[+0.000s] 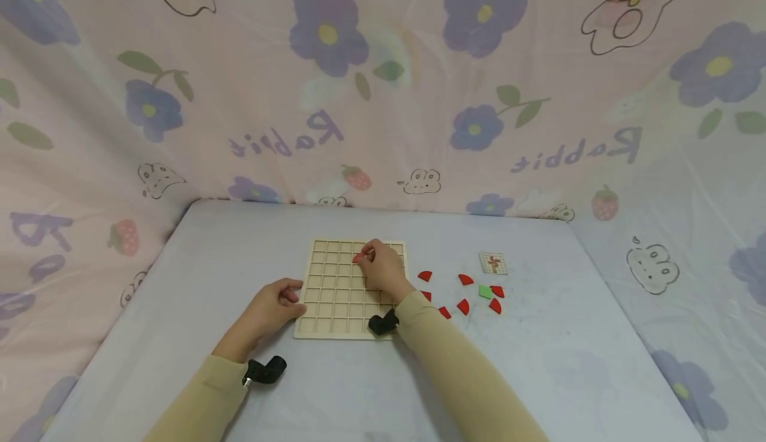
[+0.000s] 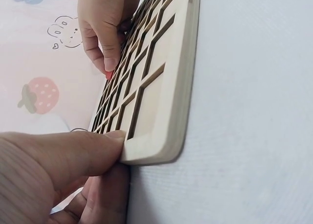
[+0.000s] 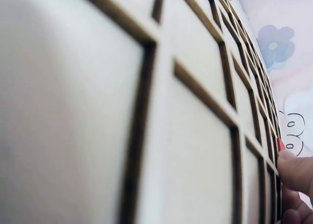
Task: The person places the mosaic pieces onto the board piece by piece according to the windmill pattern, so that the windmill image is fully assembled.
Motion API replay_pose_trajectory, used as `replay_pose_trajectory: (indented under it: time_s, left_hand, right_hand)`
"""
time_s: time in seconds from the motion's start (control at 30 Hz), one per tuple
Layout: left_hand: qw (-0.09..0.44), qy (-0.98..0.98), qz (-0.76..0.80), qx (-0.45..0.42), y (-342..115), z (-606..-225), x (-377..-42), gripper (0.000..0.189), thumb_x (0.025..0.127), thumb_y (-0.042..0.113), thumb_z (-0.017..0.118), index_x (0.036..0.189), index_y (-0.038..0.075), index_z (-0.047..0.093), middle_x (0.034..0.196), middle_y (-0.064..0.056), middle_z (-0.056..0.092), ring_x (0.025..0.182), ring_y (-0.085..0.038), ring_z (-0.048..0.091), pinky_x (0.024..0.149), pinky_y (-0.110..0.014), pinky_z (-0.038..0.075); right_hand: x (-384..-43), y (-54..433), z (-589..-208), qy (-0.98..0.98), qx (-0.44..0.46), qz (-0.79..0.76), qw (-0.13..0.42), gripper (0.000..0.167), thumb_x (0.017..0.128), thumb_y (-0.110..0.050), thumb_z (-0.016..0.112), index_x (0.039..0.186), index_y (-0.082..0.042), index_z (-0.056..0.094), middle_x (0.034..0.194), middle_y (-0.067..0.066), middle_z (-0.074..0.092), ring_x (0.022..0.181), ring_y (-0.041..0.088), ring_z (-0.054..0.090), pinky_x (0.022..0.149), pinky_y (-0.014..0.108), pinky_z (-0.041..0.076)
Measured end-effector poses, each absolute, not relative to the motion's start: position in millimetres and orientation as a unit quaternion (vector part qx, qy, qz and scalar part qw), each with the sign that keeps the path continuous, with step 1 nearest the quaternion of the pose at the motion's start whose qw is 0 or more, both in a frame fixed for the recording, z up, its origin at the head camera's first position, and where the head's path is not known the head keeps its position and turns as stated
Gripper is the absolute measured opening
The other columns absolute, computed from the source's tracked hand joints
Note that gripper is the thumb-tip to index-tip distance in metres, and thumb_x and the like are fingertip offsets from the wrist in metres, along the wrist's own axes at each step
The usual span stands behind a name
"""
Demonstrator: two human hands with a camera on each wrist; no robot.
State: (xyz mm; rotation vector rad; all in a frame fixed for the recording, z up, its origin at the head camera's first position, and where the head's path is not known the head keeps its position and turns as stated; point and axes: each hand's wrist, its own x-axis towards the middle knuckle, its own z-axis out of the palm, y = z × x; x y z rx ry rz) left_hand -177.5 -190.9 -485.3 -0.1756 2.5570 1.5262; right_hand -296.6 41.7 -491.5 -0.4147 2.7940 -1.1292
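A pale wooden grid board (image 1: 329, 329) with square recesses lies flat on the table. At its left edge my left hand (image 1: 272, 310) holds the rim; the left wrist view shows the thumb (image 2: 105, 145) on the border and the other fingers lower at the side. My right hand (image 1: 383, 269) reaches over the upper part of the board, pinching a small red piece (image 1: 358, 258) between thumb and fingertips. That piece sits low at the cells, mostly covered by the fingers in the right wrist view, where only a red sliver (image 3: 280, 144) shows.
Right of the board lie several loose red quarter-circle pieces (image 1: 465, 280) and a green square piece (image 1: 485, 291). Farther back is a small pattern card (image 1: 493, 263) with a red figure on a grid. A printed curtain (image 1: 383, 96) hangs behind the white table (image 1: 538, 389).
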Motion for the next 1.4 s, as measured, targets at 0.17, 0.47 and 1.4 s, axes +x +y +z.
replay_pose_trajectory:
  time_s: [0.17, 0.47, 1.4]
  left_hand:
    - [0.076, 0.855, 0.509, -0.054, -189, -484, -179, 0.052, 0.082, 0.002, 0.073, 0.130, -0.002, 0.054, 0.096, -0.011, 0.053, 0.079, -0.018, 0.051, 0.064, -0.026, 0.044]
    - [0.083, 0.857, 0.506, -0.057, -185, -484, -179, 0.052, 0.082, 0.002, 0.073, 0.130, -0.002, 0.054, 0.095, -0.010, 0.052, 0.078, -0.018, 0.051, 0.064, -0.027, 0.044]
    - [0.090, 0.870, 0.481, -0.060, -190, -488, -178, 0.053, 0.083, 0.007, 0.073, 0.131, 0.001, 0.053, 0.097, -0.009, 0.052, 0.081, -0.019, 0.051, 0.066, -0.028, 0.044]
  right_hand:
    - [-297, 44, -491, 0.924, -0.138, -0.355, 0.042, 0.011, 0.095, -0.024, 0.063, 0.101, -0.015, 0.060, 0.076, -0.003, 0.058, 0.066, 0.015, 0.052, 0.062, 0.031, 0.042]
    - [-294, 42, -489, 0.939, -0.131, -0.314, 0.045, 0.015, 0.096, -0.023, 0.062, 0.108, -0.013, 0.062, 0.087, -0.001, 0.062, 0.075, 0.015, 0.054, 0.069, 0.031, 0.046]
    - [-284, 77, -466, 0.910, -0.189, -0.349, 0.118, 0.050, 0.093, -0.026, 0.066, 0.139, -0.014, 0.050, 0.108, -0.002, 0.061, 0.098, 0.015, 0.058, 0.084, 0.035, 0.048]
